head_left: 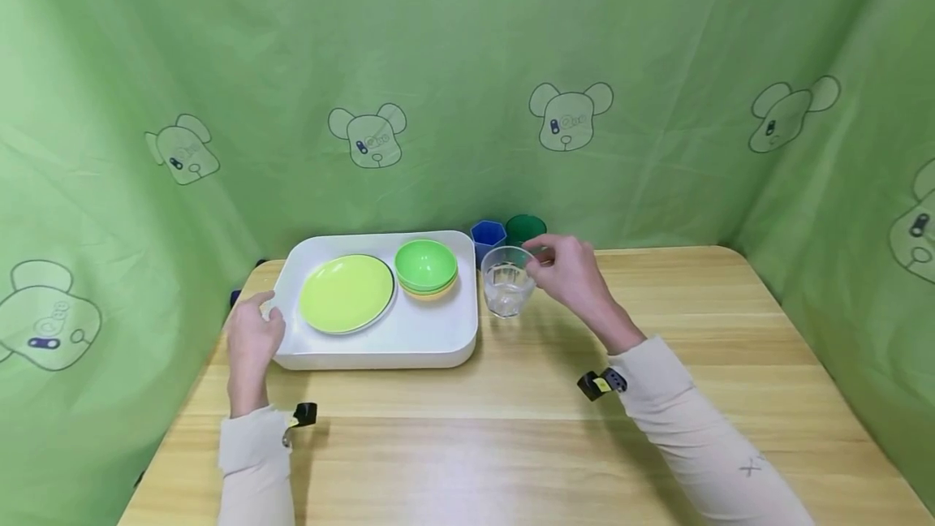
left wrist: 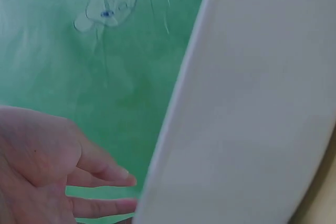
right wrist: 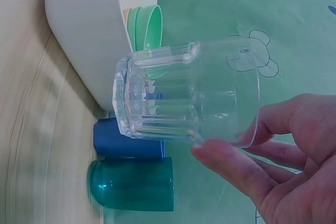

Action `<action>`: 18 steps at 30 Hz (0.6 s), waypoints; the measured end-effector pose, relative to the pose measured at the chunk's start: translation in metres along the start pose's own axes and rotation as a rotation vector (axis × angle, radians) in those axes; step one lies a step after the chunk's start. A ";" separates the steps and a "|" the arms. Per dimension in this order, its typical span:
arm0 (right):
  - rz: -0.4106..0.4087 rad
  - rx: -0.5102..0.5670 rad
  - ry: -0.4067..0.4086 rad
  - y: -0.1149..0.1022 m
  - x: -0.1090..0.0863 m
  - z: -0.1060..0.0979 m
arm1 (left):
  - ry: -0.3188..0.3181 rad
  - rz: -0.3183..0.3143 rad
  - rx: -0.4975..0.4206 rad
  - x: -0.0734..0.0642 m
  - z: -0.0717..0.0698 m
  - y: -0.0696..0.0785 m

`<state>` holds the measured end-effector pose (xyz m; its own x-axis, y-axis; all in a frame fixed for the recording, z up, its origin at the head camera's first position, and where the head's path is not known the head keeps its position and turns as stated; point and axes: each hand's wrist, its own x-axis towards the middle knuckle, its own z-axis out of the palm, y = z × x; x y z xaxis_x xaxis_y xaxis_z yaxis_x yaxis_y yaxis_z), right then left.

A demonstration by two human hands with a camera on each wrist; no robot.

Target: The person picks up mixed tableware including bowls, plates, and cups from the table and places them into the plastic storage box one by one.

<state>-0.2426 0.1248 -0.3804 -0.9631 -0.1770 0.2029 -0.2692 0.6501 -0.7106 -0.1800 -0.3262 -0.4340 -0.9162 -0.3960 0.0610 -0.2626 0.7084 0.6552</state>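
A clear faceted drinking glass (right wrist: 168, 93) is pinched at its rim by my right hand (head_left: 568, 270), thumb on one side and fingers on the other. In the head view the glass hangs just right of a white tray (head_left: 380, 360). Inside the tray lie a yellow-green plate (head_left: 346, 294) on top of another plate and a stack of bowls, a green bowl (head_left: 425, 265) uppermost. At the tray's left end is my left hand (head_left: 252, 339), fingers by the rim; the left wrist view shows them loosely extended and partly hidden behind the tray wall.
Behind the glass stand a blue cup (right wrist: 128, 139) and a dark green cup (right wrist: 134, 184), close together near the table's back edge. A wooden table (head_left: 453, 461) carries everything. Green curtains (head_left: 467, 47) printed with bear heads enclose the back and both sides.
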 end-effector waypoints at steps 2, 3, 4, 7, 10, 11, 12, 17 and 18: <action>-0.008 0.003 -0.002 -0.001 0.000 0.001 | 0.013 0.047 -0.004 -0.002 0.000 0.006; -0.011 0.004 -0.003 -0.002 0.000 0.001 | 0.020 0.069 -0.011 -0.004 0.001 0.009; -0.015 0.005 -0.004 -0.004 0.000 0.001 | 0.026 0.089 -0.021 -0.005 0.001 0.013; -0.021 0.010 -0.005 -0.007 0.000 0.002 | 0.024 0.147 -0.066 -0.010 0.005 0.027; -0.023 0.016 0.002 -0.009 0.001 0.003 | 0.000 0.195 -0.107 -0.015 0.009 0.041; -0.024 0.017 0.003 -0.010 0.001 0.004 | -0.007 0.205 -0.116 -0.016 0.010 0.045; -0.026 0.019 0.004 -0.010 0.001 0.004 | -0.015 0.214 -0.126 -0.018 0.011 0.048; -0.031 0.024 0.008 -0.012 0.001 0.007 | -0.032 0.263 -0.154 -0.022 0.015 0.066; -0.031 0.025 0.011 -0.013 0.001 0.007 | -0.039 0.271 -0.164 -0.023 0.016 0.069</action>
<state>-0.2403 0.1113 -0.3760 -0.9543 -0.1883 0.2322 -0.2988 0.6254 -0.7208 -0.1823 -0.2588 -0.4021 -0.9578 -0.1807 0.2234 0.0423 0.6804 0.7317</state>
